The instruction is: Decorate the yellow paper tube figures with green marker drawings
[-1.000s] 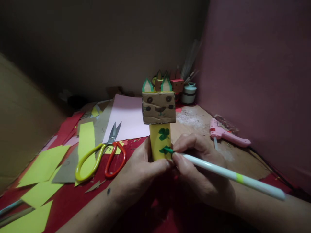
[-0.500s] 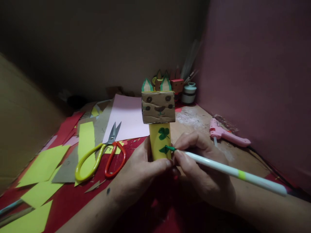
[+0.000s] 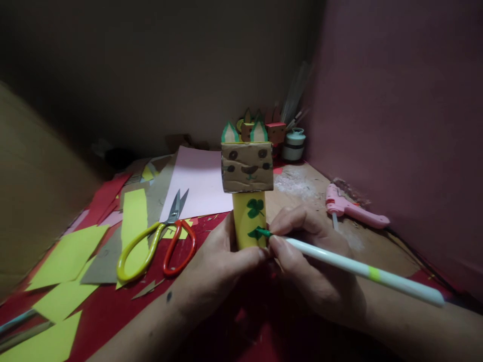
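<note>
Left hand (image 3: 222, 261) fingers clasp the foot of the upright yellow paper tube with brown cardboard cat head (image 3: 249, 221); right hand (image 3: 313, 261) fingers pinch a white green-tipped marker (image 3: 339, 264), tip on a seemingly unfinished second green clover (image 3: 255, 234) just above them, one finished clover (image 3: 255, 207) higher

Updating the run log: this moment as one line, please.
left hand: grips cat figure at base | right hand: holds green marker, tip on lower clover drawing | scissors: lying left | glue gun: lying right
</note>
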### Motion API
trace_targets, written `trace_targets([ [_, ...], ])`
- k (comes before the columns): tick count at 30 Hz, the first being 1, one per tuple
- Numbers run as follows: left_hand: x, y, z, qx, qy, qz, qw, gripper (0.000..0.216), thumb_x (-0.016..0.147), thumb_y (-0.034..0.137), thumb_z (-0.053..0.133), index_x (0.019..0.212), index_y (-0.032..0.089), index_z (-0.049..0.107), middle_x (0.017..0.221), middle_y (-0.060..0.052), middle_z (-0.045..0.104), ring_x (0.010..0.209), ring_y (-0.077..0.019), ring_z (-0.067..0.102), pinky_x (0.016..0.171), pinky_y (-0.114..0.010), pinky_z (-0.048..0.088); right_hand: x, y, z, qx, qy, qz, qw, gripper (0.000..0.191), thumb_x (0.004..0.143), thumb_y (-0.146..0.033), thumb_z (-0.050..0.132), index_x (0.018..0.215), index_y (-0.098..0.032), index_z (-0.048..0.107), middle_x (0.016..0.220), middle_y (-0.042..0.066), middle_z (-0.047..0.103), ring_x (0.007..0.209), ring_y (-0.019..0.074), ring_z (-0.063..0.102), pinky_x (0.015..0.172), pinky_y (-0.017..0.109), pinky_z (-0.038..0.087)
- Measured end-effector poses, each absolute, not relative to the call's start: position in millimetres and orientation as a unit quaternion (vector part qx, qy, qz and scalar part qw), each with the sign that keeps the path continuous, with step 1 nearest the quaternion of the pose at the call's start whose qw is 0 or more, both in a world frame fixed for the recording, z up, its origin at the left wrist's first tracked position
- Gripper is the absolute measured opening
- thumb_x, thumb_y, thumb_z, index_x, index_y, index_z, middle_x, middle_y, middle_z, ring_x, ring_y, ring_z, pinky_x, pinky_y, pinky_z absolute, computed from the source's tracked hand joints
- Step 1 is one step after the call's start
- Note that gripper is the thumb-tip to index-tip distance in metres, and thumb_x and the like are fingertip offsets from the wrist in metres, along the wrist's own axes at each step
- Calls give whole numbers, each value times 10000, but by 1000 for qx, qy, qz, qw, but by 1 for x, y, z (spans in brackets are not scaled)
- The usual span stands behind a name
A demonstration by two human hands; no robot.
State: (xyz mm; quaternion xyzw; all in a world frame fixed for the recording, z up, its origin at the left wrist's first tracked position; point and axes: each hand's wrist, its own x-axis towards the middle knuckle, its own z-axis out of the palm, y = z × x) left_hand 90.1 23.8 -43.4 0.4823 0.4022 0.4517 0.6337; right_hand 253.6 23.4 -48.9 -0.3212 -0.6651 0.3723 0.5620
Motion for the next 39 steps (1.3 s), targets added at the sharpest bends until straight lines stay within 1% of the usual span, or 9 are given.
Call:
trace_targets([
  [4, 90, 24, -43, 476, 400, 448, 642, 289, 800, 172, 843, 1061, 227, 731, 947, 2, 775, 888, -185, 712, 795, -258, 572, 255, 23, -49, -332, -665, 383, 549, 92, 887, -204, 608, 837, -260, 554, 689, -34, 575, 521, 141, 530, 461, 290, 406],
  [9, 90, 21, -40, 459, 395, 450, 656, 297, 792, 189, 859, 1056, 220, 725, 936, -5, 777, 878, -189, 719, 780, -261, 577, 256, 23, -51, -329, -659, 372, 565, 74, 892, -208, 616, 857, -255, 571, 691, -39, 574, 507, 130, 514, 451, 278, 402],
  [14, 91, 22, -40, 456, 390, 452, 661, 285, 785, 132, 833, 1036, 217, 728, 921, 0, 773, 861, -178, 711, 785, -258, 576, 255, 24, -52, -320, -660, 364, 574, 93, 891, -180, 626, 861, -256, 582, 609, -65, 512, 539, 133, 524, 451, 247, 381],
  [20, 90, 22, -42, 462, 384, 455, 658, 349, 752, 56, 775, 1057, 221, 735, 962, -11, 782, 906, -200, 714, 810, -274, 576, 255, 25, -51, -322, -659, 353, 581, 90, 882, -179, 622, 842, -250, 584, 684, -29, 579, 608, 148, 567, 488, 268, 417],
  [25, 90, 22, -44, 470, 391, 457, 646, 347, 763, 84, 795, 1075, 222, 732, 981, -13, 782, 925, -205, 713, 819, -273, 570, 255, 25, -50, -308, -670, 374, 563, 86, 892, -203, 612, 850, -256, 559, 675, -42, 561, 510, 131, 495, 461, 284, 403],
  [29, 90, 22, -43, 466, 389, 451, 655, 338, 781, 96, 792, 1088, 222, 726, 984, -10, 785, 927, -204, 716, 823, -276, 572, 255, 24, -50, -327, -663, 366, 566, 72, 893, -217, 623, 855, -256, 575, 658, -52, 545, 498, 120, 485, 453, 267, 397],
  [34, 92, 22, -40, 444, 370, 458, 676, 326, 752, 54, 807, 1028, 209, 727, 909, 3, 773, 848, -171, 710, 792, -257, 577, 256, 23, -52, -322, -662, 359, 574, 101, 898, -169, 627, 871, -257, 585, 629, -54, 541, 574, 139, 551, 461, 244, 389],
  [37, 92, 23, -40, 422, 354, 464, 694, 297, 744, 96, 852, 989, 194, 715, 872, -4, 759, 783, -160, 704, 752, -259, 589, 258, 24, -53, -302, -654, 375, 584, 122, 905, -146, 637, 868, -254, 592, 692, -32, 599, 650, 149, 604, 485, 240, 422],
  [39, 93, 23, -40, 411, 348, 468, 701, 299, 743, 132, 880, 981, 185, 707, 868, -11, 754, 771, -159, 705, 751, -268, 599, 258, 25, -53, -288, -643, 398, 587, 125, 925, -141, 639, 886, -254, 604, 684, -41, 611, 610, 134, 603, 487, 236, 447],
])
